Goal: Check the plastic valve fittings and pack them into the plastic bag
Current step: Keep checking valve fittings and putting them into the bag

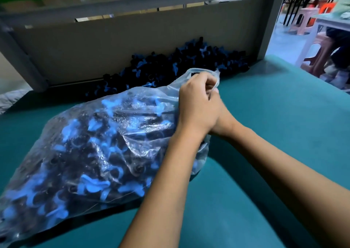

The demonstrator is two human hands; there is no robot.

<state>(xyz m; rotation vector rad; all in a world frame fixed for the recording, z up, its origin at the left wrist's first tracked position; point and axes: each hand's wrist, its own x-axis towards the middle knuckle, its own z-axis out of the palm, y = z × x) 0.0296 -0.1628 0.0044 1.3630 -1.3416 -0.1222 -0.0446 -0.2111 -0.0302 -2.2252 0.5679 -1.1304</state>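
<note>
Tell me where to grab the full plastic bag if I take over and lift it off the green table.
Grip the plastic bag at its gathered neck, at the far right end, where the left hand and right hand already hold the film. Come from the right, over bare table. The body bulges with loose valve fittings, so it probably offers no firm hold and may need support underneath.

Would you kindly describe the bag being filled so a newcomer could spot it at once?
On the teal table, in front of the loose pile of black-and-blue fittings by the grey back panel, lies a clear plastic bag. It alone is bulging with fittings, its mouth gripped by both hands.
</note>
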